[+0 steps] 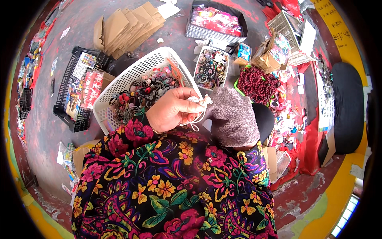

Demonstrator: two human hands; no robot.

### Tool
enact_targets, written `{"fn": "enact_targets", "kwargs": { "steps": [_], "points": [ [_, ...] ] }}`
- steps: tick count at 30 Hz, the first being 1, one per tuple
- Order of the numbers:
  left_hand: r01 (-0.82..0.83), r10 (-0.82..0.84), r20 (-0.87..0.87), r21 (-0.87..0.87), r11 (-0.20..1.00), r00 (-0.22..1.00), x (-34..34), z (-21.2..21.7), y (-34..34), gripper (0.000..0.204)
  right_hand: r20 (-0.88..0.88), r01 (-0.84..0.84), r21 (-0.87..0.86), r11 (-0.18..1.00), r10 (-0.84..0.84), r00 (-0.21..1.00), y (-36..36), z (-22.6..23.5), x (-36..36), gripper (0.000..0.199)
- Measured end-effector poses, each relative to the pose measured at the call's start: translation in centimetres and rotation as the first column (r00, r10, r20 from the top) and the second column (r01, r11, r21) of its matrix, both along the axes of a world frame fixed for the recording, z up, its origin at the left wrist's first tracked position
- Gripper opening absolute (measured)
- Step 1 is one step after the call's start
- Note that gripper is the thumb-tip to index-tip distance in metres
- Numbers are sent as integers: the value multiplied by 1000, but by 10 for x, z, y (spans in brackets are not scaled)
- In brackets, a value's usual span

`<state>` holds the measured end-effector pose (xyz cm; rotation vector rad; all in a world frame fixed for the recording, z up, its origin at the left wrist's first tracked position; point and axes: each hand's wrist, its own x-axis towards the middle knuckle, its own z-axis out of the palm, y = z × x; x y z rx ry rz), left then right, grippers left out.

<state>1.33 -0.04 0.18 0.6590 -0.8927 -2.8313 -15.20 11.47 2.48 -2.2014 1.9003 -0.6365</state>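
Note:
My left hand is closed in a pinch on a white elastic hair tie, whose thin loops hang below the fingers. A small pale charm on the tie shows beyond the fingertips. A greyish-purple terry towel covers my right hand, and its narrow end meets the charm. Only a bit of that wrist shows under the towel; the fingers are hidden. Beneath my left hand stands a white plastic basket, tilted in view, with many hair ties in dark, grey and red colours.
A smaller white basket of hair ties stands beyond, beside dark red beads in a green-rimmed container. A black crate is at left, flattened cardboard far left, and a patterned box at the far side. Loose items cover red cloth at right.

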Motion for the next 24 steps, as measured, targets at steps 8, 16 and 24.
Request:
{"fn": "enact_targets", "kwargs": {
  "steps": [8,16,24],
  "points": [
    [95,-97,14,97,991,995,-1,4,2,8,481,210,291,934,-332,811,12,3,23,13],
    [199,-164,159,-235,951,974,1,7,10,8,239,240,122,963,-263,935,13,8,26,11],
    [213,-131,177,-610,763,976,3,9,12,6,211,105,-102,989,-81,974,4,-8,22,15]
  ]
}}
